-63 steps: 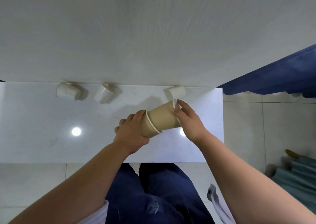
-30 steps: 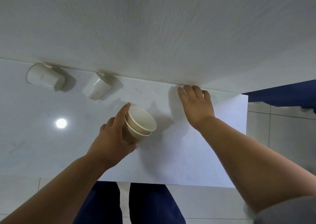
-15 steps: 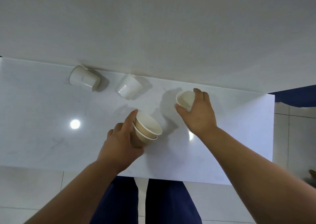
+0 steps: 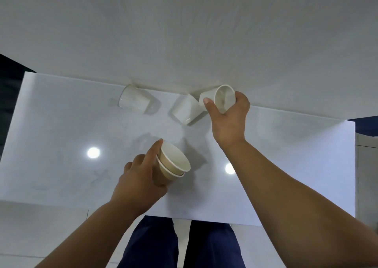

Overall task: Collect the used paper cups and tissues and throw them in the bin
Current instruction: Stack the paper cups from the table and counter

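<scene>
The white paper cup (image 4: 222,97) sits tipped in our right hand (image 4: 230,122) by the wall (image 4: 184,32), just beside one fallen white cup (image 4: 185,110). A second fallen cup (image 4: 133,101) lies further left on the white table (image 4: 61,134). Pushed in crooked, the white paper cup could catch the rim of the nested brown cups (image 4: 172,165) and knock them loose. Our right hand curls closed round the white paper cup, and our left hand (image 4: 139,183) wraps the brown stack's base, one finger laid along its side.

Saw a glossy, smooth white table (image 4: 61,124), with mirrored light spots (image 4: 93,152). Found matt brown paper on the nested cups (image 4: 169,172), white at rims and inside. Noted matt white paper on the raised cup (image 4: 222,98), the far-left cup (image 4: 133,100) and the middle cup (image 4: 185,110). Made out a matt, faintly grained wall (image 4: 184,32) and dark blue cloth trousers (image 4: 155,245).
</scene>
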A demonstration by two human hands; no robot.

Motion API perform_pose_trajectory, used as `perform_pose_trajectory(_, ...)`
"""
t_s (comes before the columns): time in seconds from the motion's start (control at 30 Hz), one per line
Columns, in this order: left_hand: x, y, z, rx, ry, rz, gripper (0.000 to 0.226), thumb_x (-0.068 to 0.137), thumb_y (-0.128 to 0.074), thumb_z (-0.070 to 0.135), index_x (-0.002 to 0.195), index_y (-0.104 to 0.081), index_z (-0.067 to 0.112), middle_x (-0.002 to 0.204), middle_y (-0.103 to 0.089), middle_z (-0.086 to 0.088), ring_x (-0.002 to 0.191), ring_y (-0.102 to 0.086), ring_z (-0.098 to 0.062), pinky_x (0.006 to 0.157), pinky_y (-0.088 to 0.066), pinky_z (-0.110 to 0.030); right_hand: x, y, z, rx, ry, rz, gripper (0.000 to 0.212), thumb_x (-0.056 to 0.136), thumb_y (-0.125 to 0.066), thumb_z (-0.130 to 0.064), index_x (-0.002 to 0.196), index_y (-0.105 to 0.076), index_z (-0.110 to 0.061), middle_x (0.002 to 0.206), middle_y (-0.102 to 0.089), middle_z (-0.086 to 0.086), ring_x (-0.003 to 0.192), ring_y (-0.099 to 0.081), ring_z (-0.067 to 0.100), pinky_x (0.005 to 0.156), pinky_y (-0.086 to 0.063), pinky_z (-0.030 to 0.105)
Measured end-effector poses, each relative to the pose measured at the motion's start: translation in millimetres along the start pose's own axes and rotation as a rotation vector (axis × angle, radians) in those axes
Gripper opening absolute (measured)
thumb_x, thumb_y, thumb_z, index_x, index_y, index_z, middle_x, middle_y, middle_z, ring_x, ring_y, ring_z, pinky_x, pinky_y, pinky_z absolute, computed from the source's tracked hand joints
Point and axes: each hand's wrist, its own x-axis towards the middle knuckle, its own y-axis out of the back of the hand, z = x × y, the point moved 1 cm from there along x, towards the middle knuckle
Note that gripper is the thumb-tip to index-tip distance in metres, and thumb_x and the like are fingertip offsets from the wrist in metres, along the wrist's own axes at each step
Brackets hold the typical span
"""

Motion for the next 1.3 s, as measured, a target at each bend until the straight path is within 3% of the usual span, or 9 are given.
perform_pose_trajectory(0.1,-0.6,4.0,-10.3,-0.006,-0.008,-0.004,0.102,0.070,-0.074,0.033,0.141,-0.003,0.051,0.126,-0.046,0.002,0.112,-0.043,-0.025,0.091,-0.045,-0.042,-0.7,-9.3,1.6,0.017,0.011,0.015,0.077,0.081,-0.075,-0.035,0.138,-0.033,-0.005,0.137,-0.037,0.010,0.121,-0.045,0.020,0.087,-0.039,0.002)
perform_pose_trajectory(0.2,-1.4,8.1,-19.2,0.001,-0.004,-0.006,0.101,0.071,-0.073,0.032,0.140,-0.002,0.052,0.127,-0.045,0.003,0.113,-0.043,-0.024,0.091,-0.044,-0.041,-1.2,-15.2,0.9,0.001,0.003,-0.038,0.074,0.079,-0.076,-0.036,0.134,-0.037,-0.008,0.132,-0.043,0.007,0.119,-0.049,0.021,0.103,-0.044,0.031)
perform_pose_trajectory(0.3,-1.8,12.5,-27.0,0.009,-0.003,-0.001,0.101,0.071,-0.073,0.035,0.141,-0.002,0.051,0.129,-0.045,0.002,0.114,-0.044,-0.025,0.092,-0.044,-0.042,-6.9,-21.4,-0.1,-0.056,-0.029,-0.174,0.067,0.077,-0.076,-0.038,0.130,-0.042,-0.014,0.126,-0.049,0.002,0.113,-0.053,0.020,0.101,-0.046,0.041)
perform_pose_trajectory(0.43,-0.8,19.3,-36.3,0.008,0.027,-0.004,0.103,0.071,-0.074,0.032,0.143,-0.002,0.049,0.130,-0.045,0.002,0.115,-0.043,-0.026,0.092,-0.043,-0.043,-24.5,-29.8,-1.5,-0.154,0.005,-0.285,0.075,0.077,-0.075,-0.040,0.138,-0.040,-0.016,0.137,-0.044,0.000,0.121,-0.048,0.016,0.104,-0.042,0.034)
perform_pose_trajectory(0.6,-0.6,27.7,-45.9,-0.024,0.084,-0.009,0.103,0.070,-0.073,0.025,0.144,-0.005,0.047,0.130,-0.044,0.000,0.118,-0.040,-0.028,0.093,-0.041,-0.043,-50.0,-32.4,5.2,-0.305,0.150,-0.274,0.074,0.083,-0.072,-0.025,0.143,-0.030,-0.016,0.137,-0.031,-0.003,0.107,-0.035,0.001,0.084,-0.027,0.006)
perform_pose_trajectory(0.77,-3.8,30.5,-52.0,-0.040,0.113,-0.009,0.103,0.070,-0.072,0.024,0.144,-0.004,0.048,0.130,-0.044,0.000,0.116,-0.040,-0.027,0.094,-0.041,-0.044,-56.5,-37.1,26.2,-0.556,0.204,-0.328,0.078,0.081,-0.071,-0.015,0.144,-0.024,-0.013,0.142,-0.024,0.004,0.123,-0.043,0.024,0.095,-0.043,0.027)
perform_pose_trajectory(1.0,-9.3,28.3,-50.6,-0.071,0.117,-0.001,0.103,0.071,-0.072,0.024,0.144,-0.004,0.047,0.129,-0.045,-0.001,0.116,-0.041,-0.028,0.094,-0.042,-0.044,-56.8,-36.6,13.7,-0.712,0.267,-0.325,0.105,0.072,-0.075,-0.052,0.149,-0.015,-0.015,0.151,-0.017,0.005,0.140,-0.014,0.024,0.116,-0.019,0.039)
perform_pose_trajectory(1.13,-10.5,31.2,-51.9,-0.084,0.125,0.020,0.102,0.072,-0.071,0.024,0.144,-0.003,0.048,0.128,-0.044,0.000,0.115,-0.040,-0.028,0.094,-0.041,-0.044,-48.2,-56.4,-14.6,-0.930,0.400,-0.349,0.088,0.078,-0.064,-0.060,0.145,-0.025,-0.017,0.148,-0.026,0.002,0.139,-0.018,0.023,0.114,-0.014,0.045)
perform_pose_trajectory(1.3,-8.7,36.6,-57.6,-0.098,0.141,0.051,0.101,0.071,-0.073,0.026,0.142,-0.004,0.051,0.127,-0.045,0.000,0.115,-0.041,-0.029,0.092,-0.042,-0.045,-31.8,-90.7,-30.5,-1.071,0.276,-0.378,0.038,0.091,-0.052,-0.048,0.117,-0.057,-0.021,0.123,-0.047,0.000,0.122,-0.037,0.024,0.101,-0.023,0.044)
